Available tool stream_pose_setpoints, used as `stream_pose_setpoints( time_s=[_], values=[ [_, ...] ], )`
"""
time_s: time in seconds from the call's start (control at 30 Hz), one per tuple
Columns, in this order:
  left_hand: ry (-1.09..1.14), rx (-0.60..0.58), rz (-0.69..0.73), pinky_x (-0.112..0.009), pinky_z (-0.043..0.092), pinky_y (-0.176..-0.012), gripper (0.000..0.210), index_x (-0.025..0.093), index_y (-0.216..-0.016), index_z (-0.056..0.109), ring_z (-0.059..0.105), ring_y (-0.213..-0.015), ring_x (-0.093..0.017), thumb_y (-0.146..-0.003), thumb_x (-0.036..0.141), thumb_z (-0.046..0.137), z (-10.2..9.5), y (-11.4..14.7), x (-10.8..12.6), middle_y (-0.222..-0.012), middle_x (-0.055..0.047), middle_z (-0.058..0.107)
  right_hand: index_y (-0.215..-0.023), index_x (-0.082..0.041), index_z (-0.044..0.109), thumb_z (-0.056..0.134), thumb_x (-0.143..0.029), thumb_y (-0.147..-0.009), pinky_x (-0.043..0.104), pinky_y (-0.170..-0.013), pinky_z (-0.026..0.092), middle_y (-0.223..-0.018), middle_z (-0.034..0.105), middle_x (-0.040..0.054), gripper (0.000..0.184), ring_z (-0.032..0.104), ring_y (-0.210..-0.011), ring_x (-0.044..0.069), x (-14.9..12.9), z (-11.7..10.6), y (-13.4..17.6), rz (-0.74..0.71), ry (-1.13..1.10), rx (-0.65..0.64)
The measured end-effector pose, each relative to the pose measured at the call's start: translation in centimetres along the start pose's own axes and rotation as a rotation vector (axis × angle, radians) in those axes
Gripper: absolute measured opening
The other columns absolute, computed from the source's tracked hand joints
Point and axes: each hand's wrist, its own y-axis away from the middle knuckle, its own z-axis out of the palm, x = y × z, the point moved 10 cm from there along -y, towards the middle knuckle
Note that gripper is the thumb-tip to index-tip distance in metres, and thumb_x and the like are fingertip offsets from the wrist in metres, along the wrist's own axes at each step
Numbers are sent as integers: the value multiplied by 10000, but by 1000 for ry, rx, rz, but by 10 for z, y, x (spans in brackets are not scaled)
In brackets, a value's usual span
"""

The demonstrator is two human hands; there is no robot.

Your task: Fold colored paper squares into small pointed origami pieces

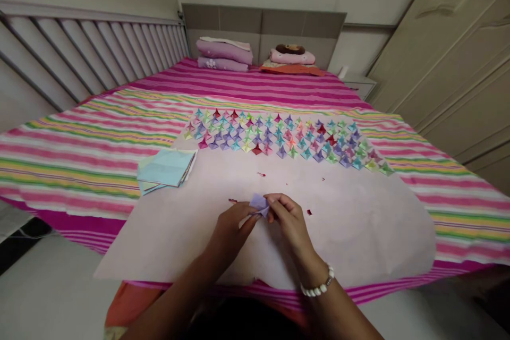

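Over the near middle of the pale sheet, a small lilac paper is held up between two hands. The left hand pinches its left side between thumb and fingers; the right hand pinches the right corner with thumb and forefinger, its remaining fingers curled. The lilac piece looks only partly folded. Along the far edge of the pale sheet, several rows of pointed folded pieces in many colours appear finished, while the sheet's near half bears only a few dark red scraps. At the sheet's left edge, a stack of flat papers, light blue on top, remains unfolded; its count cannot be told.
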Motion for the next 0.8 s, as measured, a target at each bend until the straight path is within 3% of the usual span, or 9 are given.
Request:
stream_pose_setpoints(
  time_s=[0.13, 0.3, 0.43, 0.57, 0.67, 0.8],
  values=[
    [124, -6, -198, -232, 473, -676, 135, 183, -792, 685, 625, -723, -140, -839, 185, 558, -4, -4, -10, -776, -17, 694, -873, -170, 685, 621, -444, -808, 247, -537, 344, -494, 521, -46, 289, 446, -489, 102, 1, 7, 1, 29, -31, -75],
    [352, 2, -375, -244, 481, -679, 135, 171, -849, 690, 641, -737, -159, -815, 256, 592, 0, -1, -25, -784, -26, 704, -799, -171, 678, 733, -405, -703, 226, -485, 334, -549, 538, -43, 259, 432, -474, 84, 7, 16, 3, 77, -78, -152],
    [567, -9, -431, -266, 502, -744, 176, 172, -926, 680, 664, -805, -175, -802, 281, 616, 11, 0, -30, -865, -36, 725, -718, -165, 656, 773, -397, -647, 210, -445, 318, -567, 538, -42, 270, 425, -458, 72, 12, 16, 2, 100, -92, -136],
    [594, -43, -411, -281, 494, -789, 194, 173, -952, 683, 661, -827, -175, -821, 289, 599, 14, -2, -25, -876, -39, 728, -660, -164, 619, 790, -385, -622, 199, -425, 291, -542, 518, -56, 281, 408, -429, 58, 16, 12, 1, 111, -113, -87],
    [601, -39, -418, -272, 488, -779, 189, 170, -890, 701, 652, -818, -172, -803, 317, 619, 12, -4, -24, -836, -33, 725, -641, -167, 601, 793, -379, -615, 196, -422, 282, -530, 501, -63, 287, 401, -427, 55, 17, 10, 1, 118, -123, -63],
    [687, 18, -529, -235, 474, -679, 189, 157, -761, 695, 620, -706, -139, -712, 339, 706, 11, -4, -36, -715, -7, 694, -616, -170, 587, 815, -385, -577, 194, -410, 282, -512, 492, -69, 317, 386, -417, 54, 17, 15, 3, 130, -119, -76]
  ],
)
